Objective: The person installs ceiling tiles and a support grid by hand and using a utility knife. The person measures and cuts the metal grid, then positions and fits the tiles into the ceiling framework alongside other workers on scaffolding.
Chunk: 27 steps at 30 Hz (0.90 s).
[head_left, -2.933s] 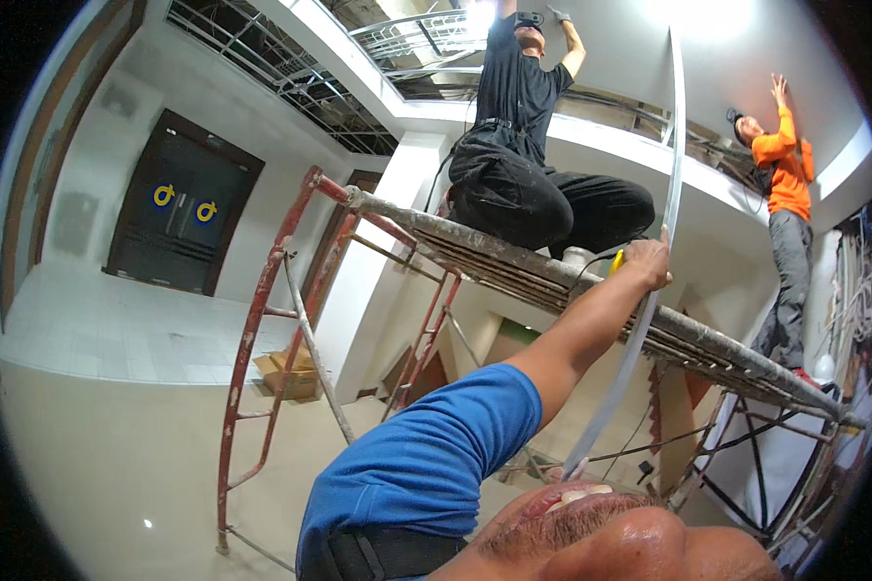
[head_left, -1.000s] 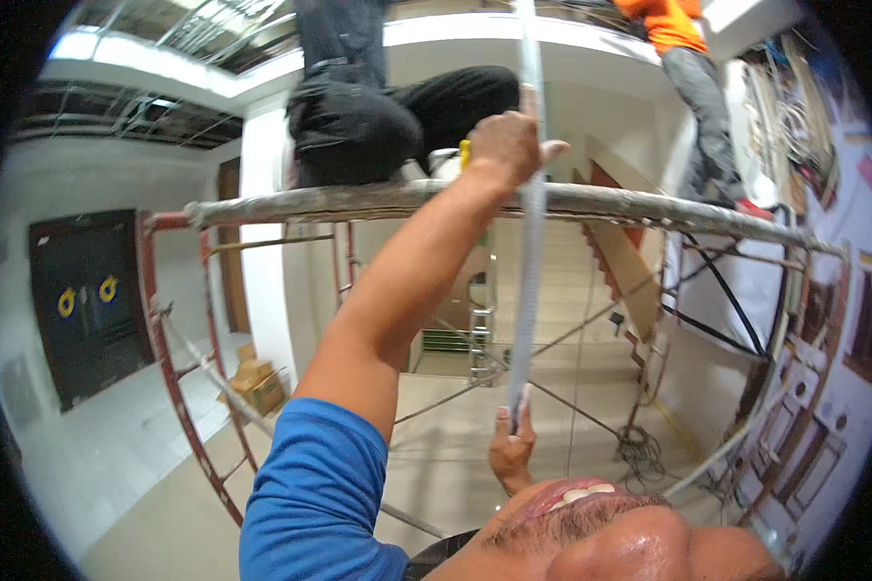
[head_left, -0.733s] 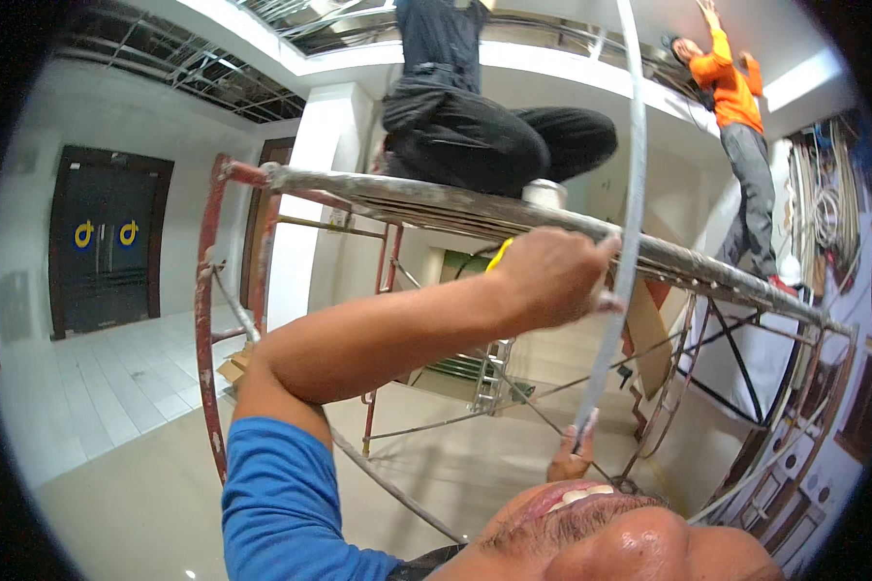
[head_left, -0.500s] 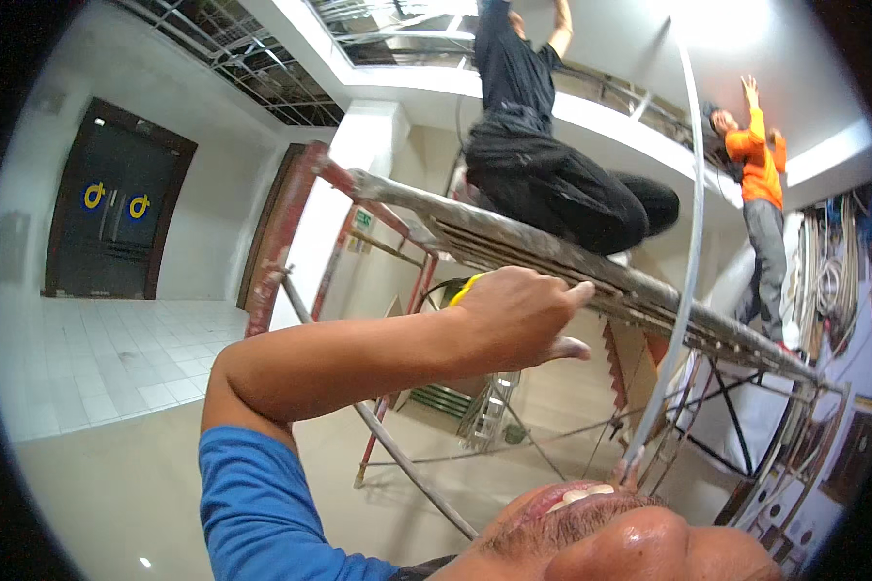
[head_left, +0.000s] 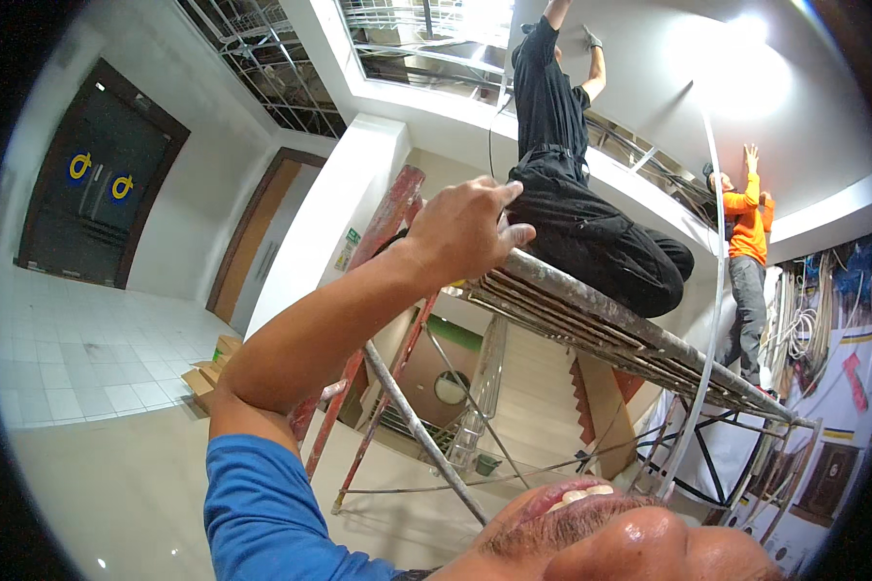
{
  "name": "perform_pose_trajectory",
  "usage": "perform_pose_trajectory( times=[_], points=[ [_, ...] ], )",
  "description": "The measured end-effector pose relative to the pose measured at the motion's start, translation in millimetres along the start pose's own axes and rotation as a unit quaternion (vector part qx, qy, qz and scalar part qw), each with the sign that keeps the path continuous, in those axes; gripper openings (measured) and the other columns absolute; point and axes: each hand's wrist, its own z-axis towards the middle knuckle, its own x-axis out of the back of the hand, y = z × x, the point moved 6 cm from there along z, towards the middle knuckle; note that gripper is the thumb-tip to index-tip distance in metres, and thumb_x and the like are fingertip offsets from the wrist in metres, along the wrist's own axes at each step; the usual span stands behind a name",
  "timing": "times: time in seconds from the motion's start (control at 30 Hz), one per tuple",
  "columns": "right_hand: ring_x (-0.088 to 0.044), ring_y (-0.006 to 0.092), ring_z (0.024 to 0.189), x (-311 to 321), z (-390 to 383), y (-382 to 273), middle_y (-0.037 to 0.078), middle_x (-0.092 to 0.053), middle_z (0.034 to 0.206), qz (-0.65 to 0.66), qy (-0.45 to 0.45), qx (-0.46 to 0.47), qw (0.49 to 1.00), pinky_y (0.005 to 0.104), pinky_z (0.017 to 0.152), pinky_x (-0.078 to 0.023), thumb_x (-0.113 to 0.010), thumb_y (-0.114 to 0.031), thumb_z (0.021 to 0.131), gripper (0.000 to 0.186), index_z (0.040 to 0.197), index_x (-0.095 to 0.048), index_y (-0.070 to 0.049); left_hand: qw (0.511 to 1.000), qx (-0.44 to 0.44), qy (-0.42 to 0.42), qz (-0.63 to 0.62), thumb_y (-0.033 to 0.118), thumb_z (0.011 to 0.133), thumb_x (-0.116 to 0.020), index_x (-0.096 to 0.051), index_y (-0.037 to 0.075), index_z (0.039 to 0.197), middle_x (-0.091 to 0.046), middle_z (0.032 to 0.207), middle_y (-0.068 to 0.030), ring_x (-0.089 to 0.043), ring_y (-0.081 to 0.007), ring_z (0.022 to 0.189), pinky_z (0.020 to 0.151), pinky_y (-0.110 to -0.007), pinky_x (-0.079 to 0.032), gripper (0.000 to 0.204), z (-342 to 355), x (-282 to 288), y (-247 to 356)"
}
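Note:
My left hand (head_left: 465,228) is raised on a bare forearm with a blue sleeve. Its fingers are loosely spread at the near end of the scaffold platform (head_left: 610,334) and hold nothing. A long thin white strip (head_left: 719,290) rises in a curve to the right of the platform, apart from this hand; its lower end is hidden behind my face. My right hand is out of sight. A person in black (head_left: 572,213) crouches on the platform with arms up at the ceiling. A person in orange (head_left: 746,232) stands further along it, one hand raised to the ceiling.
The scaffold's red frame (head_left: 383,242) and grey diagonal braces (head_left: 417,426) stand right ahead. Cardboard boxes (head_left: 213,363) lie on the pale floor at left, dark double doors (head_left: 92,203) beyond. Coiled cables (head_left: 794,320) hang on the right wall. A stairway shows behind the scaffold.
My left hand has let go of the white strip and moved left to the platform's end. The strip now stands free at the right. My lower hand has left the view.

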Motion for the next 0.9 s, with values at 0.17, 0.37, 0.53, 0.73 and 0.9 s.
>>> perform_pose_trajectory(
  times=[0.17,0.37,0.53,0.73,0.9],
  points=[
    [-0.033,0.0031,0.06,-8,-13,-27,-0.007,-0.039,0.075,0.034,0.045,-0.004,0.998,0.0233,0.05,-0.03,-0.051,-0.025,0.103,0.052,0.151,-0.039,-0.009,0.998,0.003,0.053,0.023,0.037,0.087,-0.069,-0.059,-0.002,0.129,-0.063,0.12,-0.024,-0.065,-0.0387,0.108,0.095,-0.044,-0.052,0.058,13,6,-14],
    [-0.042,0.0083,0.074,-13,-18,-52,-0.001,-0.046,0.091,-0.003,0.015,-0.055,0.998,0.0253,0.063,-0.036,-0.05,-0.025,0.103,0.053,0.151,-0.038,-0.007,0.993,-0.025,0.051,0.105,0.031,0.09,-0.066,-0.052,0.0,0.136,-0.057,0.131,-0.0238,-0.063,-0.0395,0.112,0.097,-0.043,-0.052,0.057,27,8,-11],
    [-0.042,0.0116,0.086,-21,-10,-33,0.002,-0.045,0.102,-0.016,0.008,-0.028,0.999,0.0269,0.071,-0.035,-0.05,-0.024,0.103,0.053,0.151,-0.037,-0.006,0.979,-0.015,0.014,0.204,0.029,0.092,-0.063,-0.047,0.002,0.141,-0.054,0.136,-0.023,-0.061,-0.0381,0.116,0.098,-0.042,-0.052,0.058,48,10,-14],
    [-0.041,0.0155,0.099,-27,-5,-12,0.007,-0.043,0.115,-0.023,0.005,-0.006,1.0,0.0288,0.082,-0.035,-0.049,-0.023,0.103,0.052,0.151,-0.037,-0.004,0.963,0.044,-0.009,0.266,0.029,0.092,-0.063,-0.045,0.005,0.143,-0.051,0.14,-0.021,-0.06,-0.0359,0.119,0.1,-0.041,-0.051,0.059,51,15,-55],
    [-0.041,0.0188,0.11,-30,-2,0,0.011,-0.042,0.126,-0.032,0.001,0.005,0.999,0.0304,0.09,-0.034,-0.049,-0.022,0.103,0.052,0.15,-0.037,-0.003,0.935,0.07,-0.014,0.348,0.028,0.091,-0.064,-0.046,0.005,0.141,-0.049,0.143,-0.0182,-0.064,-0.0339,0.111,0.094,-0.041,-0.054,0.058,52,20,-81]
  ],
)
